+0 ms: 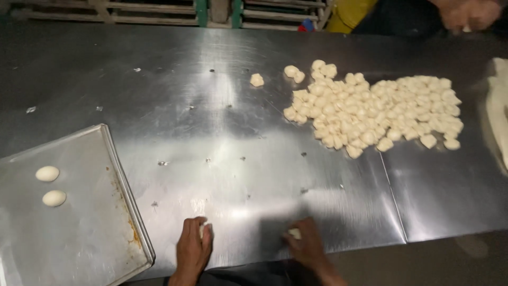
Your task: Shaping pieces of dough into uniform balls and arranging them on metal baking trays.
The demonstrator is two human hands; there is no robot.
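My left hand (193, 246) is cupped over a small piece of white dough (201, 230) on the steel table (211, 106), near the front edge. My right hand (306, 244) is cupped the same way over another dough piece (295, 233). Only a sliver of each piece shows under the fingers. A large heap of cut dough pieces (378, 108) lies at the far right of the table, well beyond both hands. Left of my left hand sits a metal baking tray (90, 233) with two smooth dough balls (47, 173) (54, 198).
One stray dough piece (256, 80) lies left of the heap. A long slab of dough (498, 106) lies at the right edge. Another person's hands (471, 15) are at the far right corner. Small crumbs dot the table. Wooden pallets (148, 10) stand behind it.
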